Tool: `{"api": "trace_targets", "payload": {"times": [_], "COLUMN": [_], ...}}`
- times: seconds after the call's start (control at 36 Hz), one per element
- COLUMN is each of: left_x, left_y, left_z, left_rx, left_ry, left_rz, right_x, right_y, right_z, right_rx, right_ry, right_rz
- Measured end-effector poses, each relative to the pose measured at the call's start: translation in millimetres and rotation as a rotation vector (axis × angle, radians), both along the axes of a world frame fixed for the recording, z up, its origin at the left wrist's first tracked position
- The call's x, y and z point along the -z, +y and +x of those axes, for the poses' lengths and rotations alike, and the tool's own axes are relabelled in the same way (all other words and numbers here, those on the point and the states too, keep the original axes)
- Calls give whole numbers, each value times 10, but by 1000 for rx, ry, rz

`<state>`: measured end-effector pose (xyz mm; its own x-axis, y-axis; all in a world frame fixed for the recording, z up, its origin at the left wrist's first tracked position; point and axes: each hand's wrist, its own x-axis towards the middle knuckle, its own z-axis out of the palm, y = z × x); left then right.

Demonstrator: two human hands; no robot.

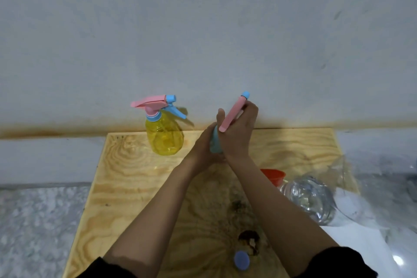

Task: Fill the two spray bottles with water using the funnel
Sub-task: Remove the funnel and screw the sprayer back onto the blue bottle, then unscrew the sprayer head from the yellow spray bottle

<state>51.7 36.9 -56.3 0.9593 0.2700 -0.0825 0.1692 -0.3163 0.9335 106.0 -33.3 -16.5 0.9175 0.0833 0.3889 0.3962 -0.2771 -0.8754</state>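
Just above the middle of the frame, the left hand [203,148] wraps its fingers round the body of the blue spray bottle [215,145], while the right hand [239,133] curls its fingers round the pink spray head [232,115] on top. The yellow spray bottle [164,135] stands just left of the hands on the wooden board [126,187]. The orange funnel [274,176] and the clear water bottle [310,198] lie at the right, and a blue cap [241,260] lies at bottom centre.
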Motion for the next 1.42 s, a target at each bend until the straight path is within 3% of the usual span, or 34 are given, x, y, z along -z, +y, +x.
{"api": "trace_targets", "payload": {"times": [0.33, 0.47, 0.72, 1.22, 1.42], "left_x": [141, 144, 173, 100, -52], "left_y": [100, 143, 173, 61, 83], "left_z": [-25, -35, -105, -168, -301], "left_rx": [-62, -152, -225, -271, -189], "left_ry": [-14, -37, -98, 9, 2], "left_rz": [60, -72, -26, 8, 82], "right_x": [117, 114, 65, 5, 30], "right_y": [-274, -265, -133, -152, -233], "right_z": [27, 66, 36, -73, -134], "right_rx": [-192, -135, 12, -62, -72], "right_ry": [52, 29, 33, 107, 65], "right_rz": [-88, -112, -131, -126, -325]}}
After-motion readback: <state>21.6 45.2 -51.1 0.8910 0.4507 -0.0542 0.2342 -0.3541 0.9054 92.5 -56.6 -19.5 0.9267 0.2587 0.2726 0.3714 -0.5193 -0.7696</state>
